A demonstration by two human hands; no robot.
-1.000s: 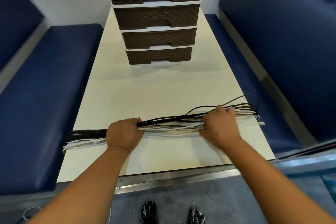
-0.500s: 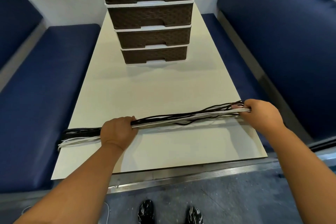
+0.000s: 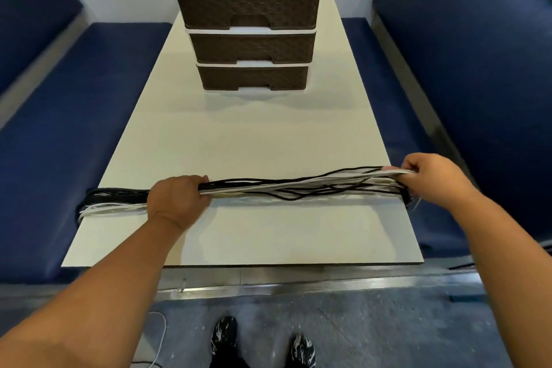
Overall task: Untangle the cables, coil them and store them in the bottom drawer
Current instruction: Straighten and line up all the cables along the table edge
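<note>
A long bundle of black and white cables (image 3: 298,187) stretches across the near part of a pale table (image 3: 239,134), running from its left edge to its right edge. The strands between the hands are lifted a little off the surface, with a few black ones sagging loose below the rest. The left hand (image 3: 177,199) grips the bundle with fingers curled round it, not far from the left edge; beyond this hand the cables lie flat on the table and their looped end hangs just past the left edge. The right hand (image 3: 430,181) pinches the other end of the bundle at the right edge of the table, fingers closed on the strands.

At the far end of the table stands a brown woven-look drawer unit (image 3: 251,21) with white frames. Its bottom drawer (image 3: 252,78) is closed, as are those above it. Blue padded seats (image 3: 74,128) run along both long sides of the table. Below the near edge, a grey floor (image 3: 373,326) and two dark patterned shoes (image 3: 224,334) show.
</note>
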